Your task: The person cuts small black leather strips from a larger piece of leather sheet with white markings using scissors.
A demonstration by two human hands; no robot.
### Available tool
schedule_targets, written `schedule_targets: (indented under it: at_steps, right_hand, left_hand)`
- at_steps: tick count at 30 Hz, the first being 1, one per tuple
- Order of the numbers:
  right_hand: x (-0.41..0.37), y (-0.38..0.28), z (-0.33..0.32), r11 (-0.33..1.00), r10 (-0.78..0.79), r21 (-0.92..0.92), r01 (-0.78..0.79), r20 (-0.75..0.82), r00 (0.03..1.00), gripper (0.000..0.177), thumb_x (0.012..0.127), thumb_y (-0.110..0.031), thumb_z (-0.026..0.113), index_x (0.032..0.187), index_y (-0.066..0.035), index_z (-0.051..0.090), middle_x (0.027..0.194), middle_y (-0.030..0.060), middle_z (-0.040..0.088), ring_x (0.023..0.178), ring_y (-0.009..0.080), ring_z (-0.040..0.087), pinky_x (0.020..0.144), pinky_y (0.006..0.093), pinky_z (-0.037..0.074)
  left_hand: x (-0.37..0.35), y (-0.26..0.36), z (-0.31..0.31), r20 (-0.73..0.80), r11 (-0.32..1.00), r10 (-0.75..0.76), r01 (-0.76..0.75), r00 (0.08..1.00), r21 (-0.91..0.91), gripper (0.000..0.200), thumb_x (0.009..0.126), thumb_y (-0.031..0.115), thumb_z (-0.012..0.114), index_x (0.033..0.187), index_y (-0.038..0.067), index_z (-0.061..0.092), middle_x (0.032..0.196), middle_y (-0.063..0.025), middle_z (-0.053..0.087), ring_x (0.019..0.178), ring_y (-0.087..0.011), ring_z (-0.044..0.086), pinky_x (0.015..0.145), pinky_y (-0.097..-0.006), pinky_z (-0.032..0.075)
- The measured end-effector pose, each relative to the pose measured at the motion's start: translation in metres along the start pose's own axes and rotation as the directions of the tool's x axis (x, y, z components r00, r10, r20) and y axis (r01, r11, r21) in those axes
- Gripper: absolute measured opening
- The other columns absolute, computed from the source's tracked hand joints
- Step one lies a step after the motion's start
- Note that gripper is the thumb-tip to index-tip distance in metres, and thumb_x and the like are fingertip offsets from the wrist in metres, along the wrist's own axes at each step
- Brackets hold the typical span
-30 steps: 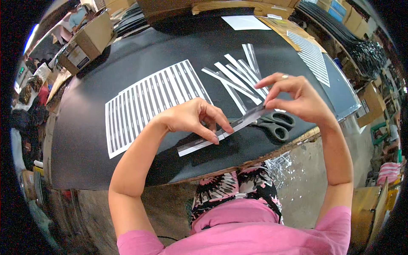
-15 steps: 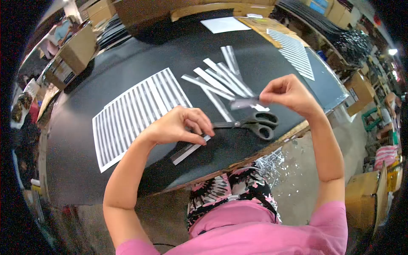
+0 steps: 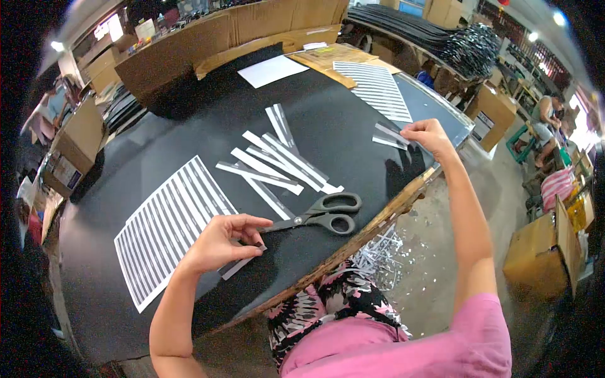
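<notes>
My left hand point(image 3: 219, 244) pinches a narrow black-and-white paper strip point(image 3: 236, 269) low over the table, its fingers partly covering it. Beside those fingertips lie the black-handled scissors point(image 3: 329, 214), with the blade tips hidden by the hand. Out to the right, my right hand point(image 3: 431, 136) grips the end of a short grey-and-white paper strip point(image 3: 389, 136) between thumb and fingers. Several loose strips point(image 3: 268, 165) lie crossed over one another behind the scissors. A stack of striped paper sheets point(image 3: 173, 228) rests left of them, close to my left hand.
The dark table point(image 3: 189, 135) has a worn wooden front edge point(image 3: 372, 217). At the back are a white sheet point(image 3: 272, 70), another striped sheet point(image 3: 377, 91) and a long cardboard piece point(image 3: 233, 38). Paper scraps point(image 3: 381, 255) litter the floor. A person point(image 3: 547, 123) sits far right.
My right hand has moved right and away from the scissors, carrying the short strip. My left hand still pinches its strip near the blades. The camera view has turned rightward and up.
</notes>
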State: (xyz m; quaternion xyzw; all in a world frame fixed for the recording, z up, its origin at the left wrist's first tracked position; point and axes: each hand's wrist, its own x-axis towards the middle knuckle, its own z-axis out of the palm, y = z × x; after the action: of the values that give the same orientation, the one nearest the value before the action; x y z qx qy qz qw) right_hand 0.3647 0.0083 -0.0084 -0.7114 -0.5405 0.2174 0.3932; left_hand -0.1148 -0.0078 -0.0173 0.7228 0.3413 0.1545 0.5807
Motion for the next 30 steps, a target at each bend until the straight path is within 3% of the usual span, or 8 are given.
schedule_targets:
  at_steps: [4,6,8,10,12,14,22,30]
  right_hand:
    - [-0.026,-0.043,0.013,0.966,-0.254,0.025,0.258,-0.115,0.96,0.015,0.082,-0.013,0.071,0.084,0.003,0.071,0.08,0.0032,0.069,0.073,0.0069,0.059,0.067,0.0239,0.047]
    - [-0.057,-0.078,0.037,0.937,-0.341,0.091,0.339,0.01,0.94,0.012,0.082,-0.011,0.068,0.086,0.0,0.072,0.08,0.0046,0.071,0.073,0.0079,0.062,0.066,0.0248,0.049]
    - [-0.095,-0.096,0.075,0.841,-0.513,0.309,0.445,0.192,0.837,0.007,0.08,-0.009,0.07,0.084,-0.003,0.072,0.077,0.0068,0.069,0.072,0.0128,0.064,0.064,0.0276,0.049]
    - [-0.123,-0.105,0.11,0.689,-0.721,0.424,0.587,0.323,0.613,0.006,0.077,-0.009,0.071,0.081,-0.005,0.07,0.075,0.0087,0.066,0.072,0.0218,0.064,0.068,0.0337,0.05]
    - [-0.145,-0.112,0.136,0.596,-0.801,0.516,0.615,0.332,0.498,0.007,0.075,-0.006,0.07,0.08,-0.006,0.064,0.082,0.0096,0.062,0.086,0.0292,0.059,0.078,0.0385,0.047]
    - [-0.155,-0.112,0.159,0.523,-0.852,0.436,0.732,0.257,0.456,0.011,0.076,-0.002,0.07,0.084,-0.004,0.063,0.097,0.0091,0.059,0.099,0.0287,0.054,0.083,0.0364,0.045]
    - [-0.157,-0.105,0.193,0.589,-0.804,0.363,0.722,0.176,0.567,0.01,0.071,-0.003,0.066,0.08,-0.002,0.065,0.092,0.0106,0.059,0.095,0.0307,0.054,0.086,0.039,0.045]
    - [-0.158,-0.104,0.19,0.543,-0.837,0.344,0.766,0.155,0.524,0.015,0.069,0.001,0.071,0.084,0.0,0.068,0.09,0.0103,0.063,0.09,0.0279,0.058,0.079,0.036,0.049]
  left_hand:
    - [0.0,0.003,0.01,-0.139,1.0,0.013,-0.016,0.99,-0.019,0.048,0.072,-0.004,0.07,0.119,0.001,0.062,0.086,-0.0034,0.063,0.081,-0.0095,0.061,0.075,-0.0232,0.051]
    - [0.002,-0.001,0.015,-0.257,0.981,0.153,-0.115,0.954,0.157,0.052,0.072,-0.006,0.069,0.122,0.004,0.061,0.086,-0.0038,0.061,0.08,-0.0103,0.062,0.074,-0.0237,0.052]
    - [0.001,0.003,0.022,-0.268,0.959,0.201,-0.133,0.942,0.251,0.055,0.072,-0.007,0.068,0.124,0.008,0.06,0.087,-0.0046,0.059,0.08,-0.0117,0.062,0.073,-0.0254,0.054]
    - [-0.002,0.012,0.03,-0.327,0.95,0.179,-0.077,0.928,0.301,0.055,0.072,-0.008,0.066,0.124,0.008,0.06,0.087,-0.0057,0.06,0.079,-0.013,0.063,0.071,-0.0261,0.055]
    - [-0.003,0.011,0.032,-0.305,0.912,0.218,-0.083,0.927,0.402,0.058,0.07,-0.011,0.066,0.123,0.011,0.062,0.089,-0.0044,0.06,0.083,-0.0115,0.062,0.07,-0.0244,0.056]
    - [-0.003,0.012,0.038,-0.286,0.896,0.286,-0.149,0.915,0.418,0.058,0.069,-0.012,0.064,0.123,0.011,0.062,0.087,-0.0047,0.062,0.081,-0.0112,0.063,0.071,-0.0241,0.056]
    - [-0.002,0.013,0.05,-0.35,0.934,0.261,-0.144,0.9,0.327,0.074,0.07,-0.014,0.062,0.138,0.012,0.047,0.083,-0.0038,0.064,0.082,-0.01,0.063,0.072,-0.027,0.057]
    - [-0.006,0.021,0.054,-0.245,0.811,0.389,-0.204,0.888,0.548,0.075,0.072,-0.014,0.06,0.139,0.015,0.045,0.091,-0.0087,0.054,0.078,-0.0178,0.061,0.066,-0.0305,0.053]
